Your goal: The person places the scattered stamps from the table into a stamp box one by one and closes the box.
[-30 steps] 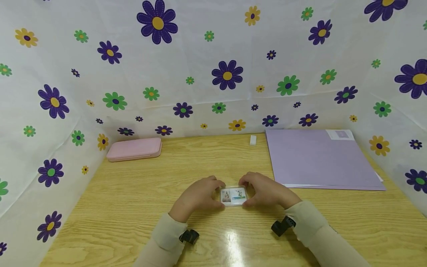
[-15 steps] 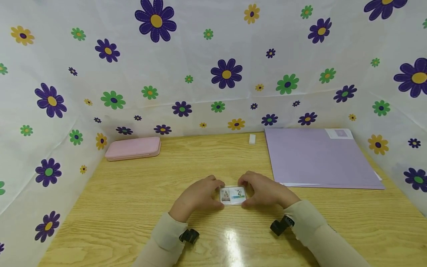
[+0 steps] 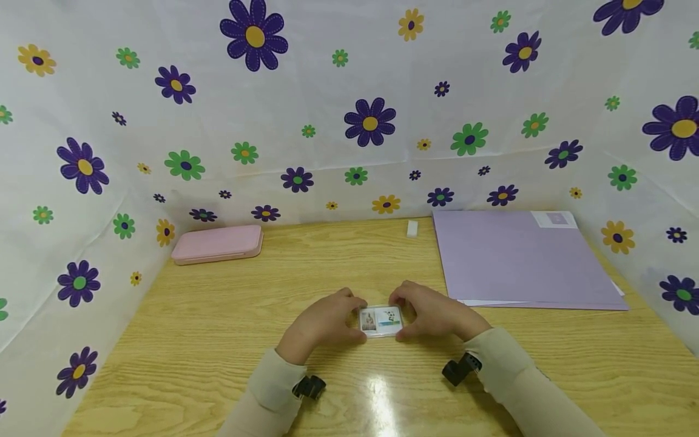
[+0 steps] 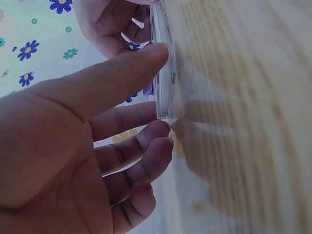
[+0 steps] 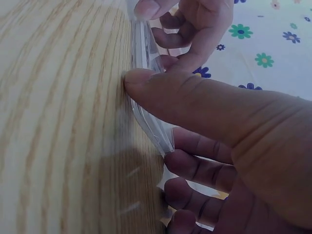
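Note:
A small clear plastic card case (image 3: 381, 321) lies flat at the table's middle, with a small photo on its left part and a colourful printed picture on its right. My left hand (image 3: 330, 320) grips its left end, thumb on the near edge and fingers at the far edge. At the right end my right hand (image 3: 434, 311) holds it the same way. In the left wrist view the thumb presses the side of the card case (image 4: 165, 73). The right wrist view shows the other thumb against the card case (image 5: 146, 97), close over the wood.
A pink pencil case (image 3: 218, 244) lies at the back left. Near the back edge is a small white block (image 3: 412, 229). Purple folders (image 3: 524, 258) with white paper under them cover the back right. A flowered cloth (image 3: 306, 109) encloses the table (image 3: 218, 328).

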The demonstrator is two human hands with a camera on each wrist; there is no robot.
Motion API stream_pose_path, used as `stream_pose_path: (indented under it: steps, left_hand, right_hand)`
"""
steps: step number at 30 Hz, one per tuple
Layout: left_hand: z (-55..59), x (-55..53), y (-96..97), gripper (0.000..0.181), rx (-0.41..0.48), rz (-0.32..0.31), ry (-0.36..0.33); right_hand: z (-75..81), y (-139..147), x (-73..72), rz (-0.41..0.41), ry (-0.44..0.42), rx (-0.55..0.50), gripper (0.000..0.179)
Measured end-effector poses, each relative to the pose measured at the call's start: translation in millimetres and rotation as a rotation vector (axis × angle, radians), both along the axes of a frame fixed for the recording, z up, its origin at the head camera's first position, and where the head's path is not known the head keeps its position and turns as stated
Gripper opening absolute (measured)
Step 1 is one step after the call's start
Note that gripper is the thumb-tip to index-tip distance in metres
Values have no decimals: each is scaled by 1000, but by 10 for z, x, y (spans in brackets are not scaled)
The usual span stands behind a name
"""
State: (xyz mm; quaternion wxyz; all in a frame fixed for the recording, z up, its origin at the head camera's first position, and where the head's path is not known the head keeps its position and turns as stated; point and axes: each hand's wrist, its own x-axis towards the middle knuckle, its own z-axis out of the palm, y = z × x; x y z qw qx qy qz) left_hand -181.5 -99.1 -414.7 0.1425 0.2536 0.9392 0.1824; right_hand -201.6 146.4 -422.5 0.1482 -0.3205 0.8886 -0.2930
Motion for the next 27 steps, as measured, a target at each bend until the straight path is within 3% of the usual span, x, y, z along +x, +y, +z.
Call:
stream_pose_path:
  steps: [7,20,27]
  left_hand:
    - [20,26,17,57,-16,-16,21]
    - [27,-5,-6,50,-32,-20,67]
    - [29,11,4,49,-13,-20,94]
  right_hand:
    - [-12,0,9,17,13,20,52]
    - [25,60,-10,46,-2,-40,46]
    - [23,23,-2,4,-9,-20,44]
